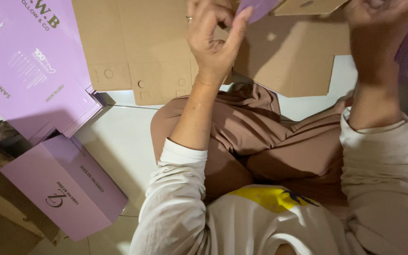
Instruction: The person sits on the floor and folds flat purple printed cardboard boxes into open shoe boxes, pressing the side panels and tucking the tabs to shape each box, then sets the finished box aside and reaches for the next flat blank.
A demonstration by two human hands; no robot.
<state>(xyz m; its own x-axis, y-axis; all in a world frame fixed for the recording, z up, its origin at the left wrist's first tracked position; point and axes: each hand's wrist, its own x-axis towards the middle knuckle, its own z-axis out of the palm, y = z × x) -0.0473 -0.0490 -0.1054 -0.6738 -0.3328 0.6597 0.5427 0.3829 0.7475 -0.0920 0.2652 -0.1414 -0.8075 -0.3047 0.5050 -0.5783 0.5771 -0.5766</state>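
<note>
A: Status on the hands?

B: Left hand (213, 42) is raised near the top of the view, thumb and fingers pinched on the lilac edge of a flat box blank (289, 52). There's a ring on one finger. Right hand (378, 23) is up at the top right, gripping the same blank from the other side. Its fingertips run out of the picture, so I can't tell the exact grip.

A: Where's the blank sitting?

B: Held up in the air over the person's lap, brown cardboard side facing the camera, purple side showing only at the top edge. It's partly folded, with one flap tilted at the top. Punched holes and cut slots are visible in it.

A: What's around?

B: More flat blanks (138, 47) lie brown side up on the white tiled floor (119, 141), just behind the held one. A stack of purple blanks (29, 61), printed side up, sits at the upper left, overlapping the brown ones at the edge. One finished purple box (64, 186), closed and long, lies on the floor at the lower left, just below that stack.

A: And the person?

B: Seated on the floor with legs folded, brown trousers (260, 141), cream long sleeves (175, 198), yellow print on the shirt front. Both forearms are raised, with the held blank between the hands.
</note>
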